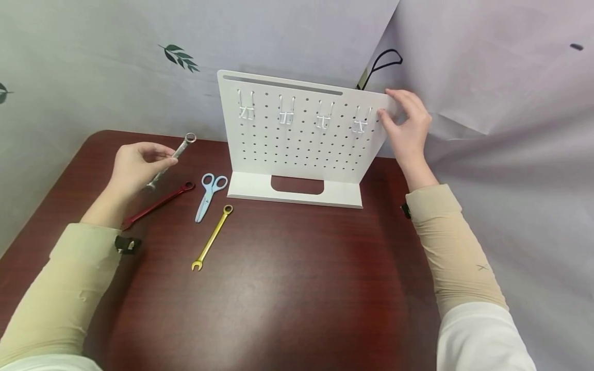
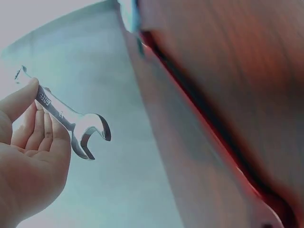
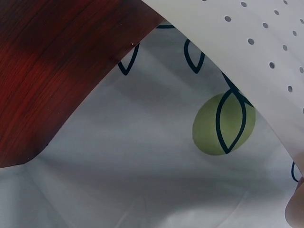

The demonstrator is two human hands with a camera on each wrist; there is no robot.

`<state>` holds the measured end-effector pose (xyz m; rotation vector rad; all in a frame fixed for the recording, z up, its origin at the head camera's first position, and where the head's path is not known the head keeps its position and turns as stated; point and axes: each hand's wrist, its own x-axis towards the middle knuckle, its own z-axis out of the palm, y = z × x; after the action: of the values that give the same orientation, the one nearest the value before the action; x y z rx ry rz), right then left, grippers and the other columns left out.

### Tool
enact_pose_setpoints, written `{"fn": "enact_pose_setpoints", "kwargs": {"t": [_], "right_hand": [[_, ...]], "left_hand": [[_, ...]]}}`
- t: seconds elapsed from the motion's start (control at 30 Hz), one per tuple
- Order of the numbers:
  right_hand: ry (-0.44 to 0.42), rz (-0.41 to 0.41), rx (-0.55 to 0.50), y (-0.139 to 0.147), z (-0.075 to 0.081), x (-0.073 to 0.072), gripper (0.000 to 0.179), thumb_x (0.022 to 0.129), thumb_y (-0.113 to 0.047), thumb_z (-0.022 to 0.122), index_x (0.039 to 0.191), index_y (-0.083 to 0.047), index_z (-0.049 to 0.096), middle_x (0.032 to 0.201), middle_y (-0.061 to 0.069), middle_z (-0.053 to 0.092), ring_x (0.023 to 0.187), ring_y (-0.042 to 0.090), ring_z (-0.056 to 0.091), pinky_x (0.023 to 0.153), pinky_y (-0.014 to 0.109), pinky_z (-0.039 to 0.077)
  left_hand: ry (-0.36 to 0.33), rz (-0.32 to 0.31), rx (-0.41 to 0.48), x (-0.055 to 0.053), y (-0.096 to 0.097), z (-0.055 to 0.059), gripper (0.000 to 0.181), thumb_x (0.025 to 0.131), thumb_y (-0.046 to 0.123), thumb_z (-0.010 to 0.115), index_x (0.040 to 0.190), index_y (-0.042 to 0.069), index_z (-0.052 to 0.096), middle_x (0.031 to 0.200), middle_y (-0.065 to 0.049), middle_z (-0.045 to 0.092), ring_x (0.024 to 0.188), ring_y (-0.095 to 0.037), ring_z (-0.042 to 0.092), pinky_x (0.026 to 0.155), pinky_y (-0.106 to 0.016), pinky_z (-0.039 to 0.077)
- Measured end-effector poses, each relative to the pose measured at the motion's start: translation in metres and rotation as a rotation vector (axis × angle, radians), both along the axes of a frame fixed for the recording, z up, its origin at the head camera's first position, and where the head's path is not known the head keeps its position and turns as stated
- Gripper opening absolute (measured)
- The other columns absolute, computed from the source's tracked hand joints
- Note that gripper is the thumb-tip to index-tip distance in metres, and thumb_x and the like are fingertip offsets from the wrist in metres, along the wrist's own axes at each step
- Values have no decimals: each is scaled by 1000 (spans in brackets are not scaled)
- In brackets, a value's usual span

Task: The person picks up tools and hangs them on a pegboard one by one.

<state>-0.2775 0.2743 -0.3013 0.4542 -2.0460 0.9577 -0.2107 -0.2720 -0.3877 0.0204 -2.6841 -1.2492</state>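
A silver combination wrench (image 1: pixel 182 148) is pinched between the thumb and fingers of my left hand (image 1: pixel 139 167), raised over the left part of the table. Its ring end points up and away in the head view; the open-jawed end (image 2: pixel 88 130) shows large in the left wrist view. My right hand (image 1: pixel 410 126) grips the upper right edge of a white pegboard (image 1: pixel 297 139), thumb on the front face. Several white wire hooks (image 1: pixel 286 114) hang in a row along the board, with nothing on them. In the right wrist view only a fingertip (image 3: pixel 297 206) shows at the board's edge.
A red wrench (image 1: pixel 160 205) lies below my left hand. Beside it are light-blue scissors (image 1: pixel 210 196) and a yellow wrench (image 1: pixel 212 238). The board stands on its white base (image 1: pixel 250 186) on the dark red table (image 1: pixel 278 288). A patterned curtain (image 1: pixel 139 93) hangs behind.
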Motion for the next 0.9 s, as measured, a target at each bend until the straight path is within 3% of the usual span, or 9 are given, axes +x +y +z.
{"fn": "enact_pose_setpoints", "kwargs": {"t": [0.1,0.3,0.53,0.9], "right_hand": [[2,-4,0,0,0,0,33,92,-3,80,125,0,77,125,22,75,125,33,66,113,24,46],[3,-6,-7,0,-1,0,33,92,-4,81,125,-1,77,125,21,75,125,33,67,113,24,47],[2,-6,-10,0,1,-1,32,93,-3,80,124,-1,77,125,21,76,124,32,67,112,24,47],[4,-5,3,0,-1,0,33,93,-4,80,126,-1,76,126,21,75,124,33,67,112,24,47]], "left_hand": [[35,-7,17,4,13,8,24,95,18,82,110,-1,77,66,45,58,67,15,58,57,-15,43],[82,-22,84,9,36,19,24,94,16,83,110,-2,78,69,43,60,68,15,60,62,-10,44],[97,-28,219,11,60,28,13,92,12,83,104,7,80,73,38,65,69,12,65,63,-10,48],[147,-81,355,9,94,39,10,91,6,83,101,10,81,76,32,70,72,10,68,66,-10,51]]}}
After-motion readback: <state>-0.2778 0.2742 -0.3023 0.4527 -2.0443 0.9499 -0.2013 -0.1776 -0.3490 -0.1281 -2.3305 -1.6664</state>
